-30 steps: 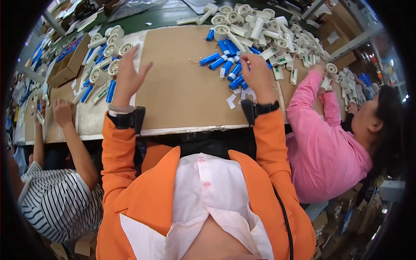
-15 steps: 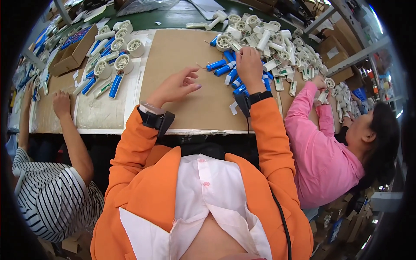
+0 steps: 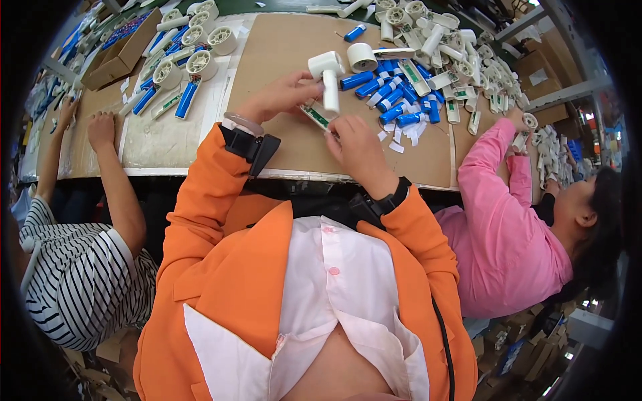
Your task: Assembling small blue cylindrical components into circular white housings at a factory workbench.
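In front of me is a white handheld fan housing [image 3: 328,75], its round head away from me and its handle toward me. My left hand [image 3: 284,97] is closed on it from the left, fingertips partly hidden behind the handle. Beside that handle, an open white handle half with a green circuit board [image 3: 315,115] slants toward my right hand [image 3: 359,144]. My right fingers are pinched on its near end. Whether the two parts are joined, I cannot tell. Just beyond lie several blue battery cells [image 3: 391,93] and another white fan head [image 3: 362,57].
White fan parts [image 3: 435,40] are heaped at the back right. Paper scraps [image 3: 397,146] lie near the batteries. More fans with blue cells [image 3: 189,97] and a cardboard box [image 3: 117,57] are on the left. Co-workers sit on both sides, one in stripes [image 3: 87,281], one in pink [image 3: 501,247].
My right hand has come back from the pile toward me and now pinches the handle half. My left hand, empty and open before, has moved right and closed on the fan housing.
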`<state>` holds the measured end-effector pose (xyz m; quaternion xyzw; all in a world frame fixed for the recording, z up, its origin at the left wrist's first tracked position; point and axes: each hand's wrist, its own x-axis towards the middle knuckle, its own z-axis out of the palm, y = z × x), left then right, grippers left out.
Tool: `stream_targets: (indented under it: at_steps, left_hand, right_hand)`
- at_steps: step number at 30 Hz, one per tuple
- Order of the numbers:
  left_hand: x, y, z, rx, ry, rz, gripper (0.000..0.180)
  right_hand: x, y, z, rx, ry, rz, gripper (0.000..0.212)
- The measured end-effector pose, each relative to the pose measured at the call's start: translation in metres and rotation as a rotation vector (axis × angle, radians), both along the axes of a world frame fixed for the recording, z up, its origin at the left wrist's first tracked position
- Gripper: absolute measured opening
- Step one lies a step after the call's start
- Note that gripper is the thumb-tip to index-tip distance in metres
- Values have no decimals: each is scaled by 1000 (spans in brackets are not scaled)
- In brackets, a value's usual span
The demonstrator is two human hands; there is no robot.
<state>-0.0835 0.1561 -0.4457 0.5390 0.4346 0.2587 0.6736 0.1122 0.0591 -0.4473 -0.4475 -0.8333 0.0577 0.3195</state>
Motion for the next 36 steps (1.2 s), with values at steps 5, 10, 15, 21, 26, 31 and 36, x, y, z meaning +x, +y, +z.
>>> stream_targets:
  at_steps: [5,10,15,21,26,31,36]
  left_hand:
    - [6,-8,-25,178,-44,10,63]
    - [19,-15,-31,318,92,-11,63]
    - [21,-22,-23,368,117,-31,61]
    - [-1,-8,-2,588,272,-13,56]
    - [-13,-5,2,926,689,-58,59]
    - [-7,-7,-6,1169,568,56,67]
    - [-8,-14,-4,1019,531,-89,75]
  right_hand:
    - [15,11,-2,-62,98,-22,22]
    - [5,16,25,-243,210,-304,31]
    - [15,37,-3,-365,16,-232,34]
    - [20,38,-17,-450,16,-209,34]
    - [9,24,-5,-854,183,-141,28]
    - [12,22,1,-686,-80,-176,25]
    - [25,48,9,-121,-254,-230,19]
